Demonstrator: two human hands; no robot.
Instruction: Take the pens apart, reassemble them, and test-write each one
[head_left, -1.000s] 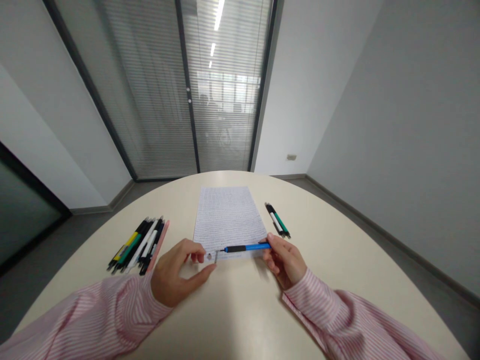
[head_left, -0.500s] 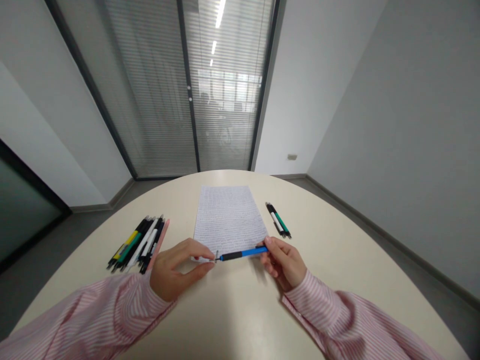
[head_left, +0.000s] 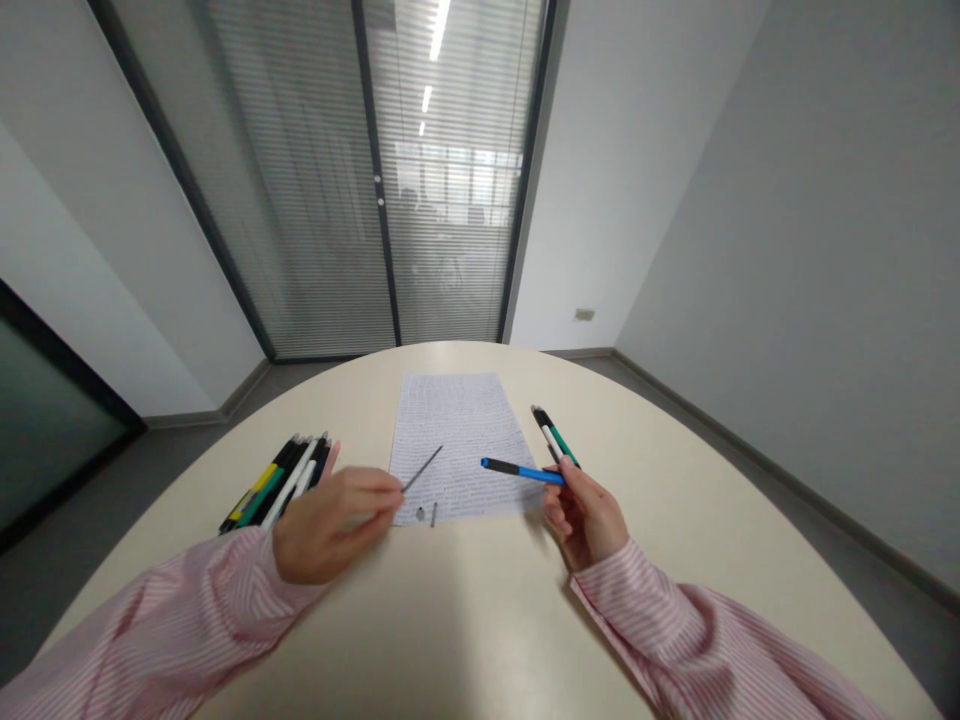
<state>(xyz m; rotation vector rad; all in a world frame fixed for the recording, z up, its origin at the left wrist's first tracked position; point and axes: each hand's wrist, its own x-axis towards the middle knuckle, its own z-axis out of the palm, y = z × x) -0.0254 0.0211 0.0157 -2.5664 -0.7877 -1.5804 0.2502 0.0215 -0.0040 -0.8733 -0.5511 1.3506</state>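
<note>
Between the thumb and fingers of my left hand (head_left: 339, 520) is a thin dark pen refill (head_left: 424, 467), slanting up to the right over the paper. My right hand (head_left: 589, 512) is closed on the back end of a blue pen barrel (head_left: 521, 472) with a black grip, its front end pointing left. A written sheet of paper (head_left: 457, 420) lies beneath. Near its lower edge rest a small pen tip (head_left: 420, 514) and a little spring (head_left: 434, 514), both apart from my hands.
Left of the paper lies a bunch of several pens (head_left: 281, 480), partly behind my left hand. Green, white and black pens (head_left: 556, 437) lie just beyond my right hand. The round cream table (head_left: 480, 620) has a curved far edge, with a glass partition (head_left: 450, 250) behind it.
The refill has come out of the blue pen, pulled left by my left hand. My right hand has moved right and slightly up with the barrel. The spring and tip now show on the paper.
</note>
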